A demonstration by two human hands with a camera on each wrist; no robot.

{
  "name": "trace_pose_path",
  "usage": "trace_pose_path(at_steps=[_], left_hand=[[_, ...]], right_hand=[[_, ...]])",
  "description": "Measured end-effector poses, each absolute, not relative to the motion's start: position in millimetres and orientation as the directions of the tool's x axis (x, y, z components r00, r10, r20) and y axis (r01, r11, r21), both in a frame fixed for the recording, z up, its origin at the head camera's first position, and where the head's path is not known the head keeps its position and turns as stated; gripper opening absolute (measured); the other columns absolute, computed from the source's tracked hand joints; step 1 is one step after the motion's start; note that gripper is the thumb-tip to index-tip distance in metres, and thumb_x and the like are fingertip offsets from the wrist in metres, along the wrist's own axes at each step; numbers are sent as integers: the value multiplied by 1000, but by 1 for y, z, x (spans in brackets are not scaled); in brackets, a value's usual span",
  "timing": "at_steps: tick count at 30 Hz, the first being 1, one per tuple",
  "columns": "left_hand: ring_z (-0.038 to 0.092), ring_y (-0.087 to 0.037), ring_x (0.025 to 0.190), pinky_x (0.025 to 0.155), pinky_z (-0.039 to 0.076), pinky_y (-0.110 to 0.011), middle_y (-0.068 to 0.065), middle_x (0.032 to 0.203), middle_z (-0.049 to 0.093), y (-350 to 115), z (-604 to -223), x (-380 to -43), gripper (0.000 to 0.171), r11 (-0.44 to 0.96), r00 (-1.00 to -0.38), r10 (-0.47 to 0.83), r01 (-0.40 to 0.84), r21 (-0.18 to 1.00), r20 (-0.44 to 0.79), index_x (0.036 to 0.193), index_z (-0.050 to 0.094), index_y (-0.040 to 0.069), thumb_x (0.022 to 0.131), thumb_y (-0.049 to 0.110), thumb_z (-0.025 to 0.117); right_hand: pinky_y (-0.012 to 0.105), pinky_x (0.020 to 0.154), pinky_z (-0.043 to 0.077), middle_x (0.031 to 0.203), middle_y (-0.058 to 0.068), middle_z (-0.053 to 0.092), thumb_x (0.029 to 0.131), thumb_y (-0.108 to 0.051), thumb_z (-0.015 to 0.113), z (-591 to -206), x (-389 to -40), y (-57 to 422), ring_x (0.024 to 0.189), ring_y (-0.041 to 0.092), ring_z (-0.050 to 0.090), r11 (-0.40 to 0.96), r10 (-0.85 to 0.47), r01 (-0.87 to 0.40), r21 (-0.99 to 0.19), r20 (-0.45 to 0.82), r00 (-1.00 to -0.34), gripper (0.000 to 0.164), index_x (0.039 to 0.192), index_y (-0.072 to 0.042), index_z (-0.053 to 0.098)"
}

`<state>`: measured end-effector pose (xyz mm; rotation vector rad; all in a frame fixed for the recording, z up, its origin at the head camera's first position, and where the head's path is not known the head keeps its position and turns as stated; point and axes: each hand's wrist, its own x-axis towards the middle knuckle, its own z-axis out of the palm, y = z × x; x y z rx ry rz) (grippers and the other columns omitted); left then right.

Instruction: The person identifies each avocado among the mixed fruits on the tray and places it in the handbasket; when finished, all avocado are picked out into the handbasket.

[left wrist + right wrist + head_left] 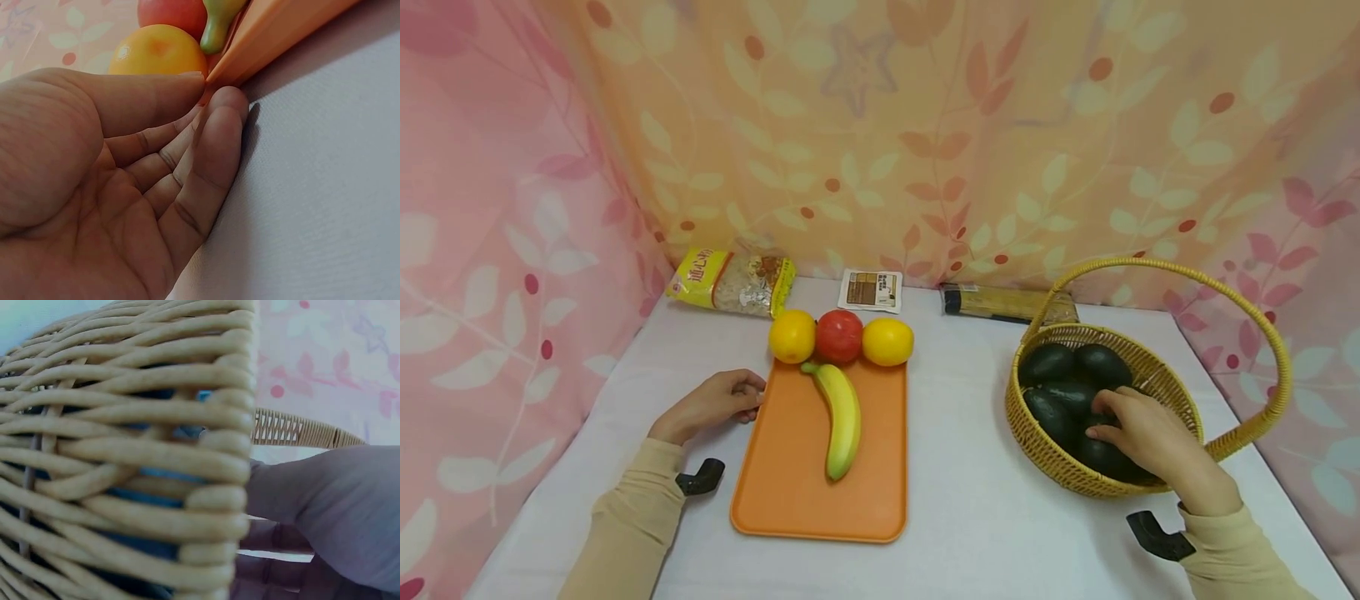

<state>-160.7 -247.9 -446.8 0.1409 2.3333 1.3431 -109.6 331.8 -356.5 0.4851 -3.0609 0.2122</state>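
Observation:
An orange tray (820, 508) lies on the table with a banana (844, 421) on it. Across its far end sit an orange (792, 336), a red round fruit (838, 337) and a yellow fruit (888, 342). My left hand (718, 402) pinches the tray's left rim, thumb above and forefinger below, as the left wrist view (125, 162) shows from close by. At the right, my right hand (1150, 433) reaches over the rim of a wicker basket (1045, 458) and grips one of several dark avocados (1105, 454). The basket wall hides its fingertips in the right wrist view.
A yellow bag of pasta (741, 283), a small printed packet (871, 290) and a long pack of noodles (1007, 303) lie along the back by the floral curtain (865, 167). The basket's tall handle (1255, 317) arches over toward the right.

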Motion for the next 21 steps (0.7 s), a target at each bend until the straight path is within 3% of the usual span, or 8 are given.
trace_pose_path(at_steps=[3,9,21], left_hand=[[60,-16,75,72,52,-27,-6,83,62,-248,-447,-161,33,528,-893,306,-130,839,-330,122,53,-8,96,12,57],[59,-16,74,71,52,-27,-6,83,61,-248,-445,-160,33,529,-891,317,-119,840,-325,123,52,-8,97,12,57],[60,-16,76,71,52,-27,-7,84,62,-246,-446,-161,32,530,-894,294,-140,837,-336,123,53,-7,97,10,56]], right_hand=[[47,70,53,82,6,64,75,-21,82,-356,-109,331,72,21,60,939,-322,-327,-104,56,-945,28,90,-5,67],[53,75,53,90,11,69,71,-28,84,-351,-106,330,81,29,65,946,-309,-303,-113,-31,-951,42,99,-1,68],[56,75,53,91,15,70,73,-25,84,-352,-107,331,81,32,66,951,-297,-287,-117,-70,-952,42,101,2,68]])
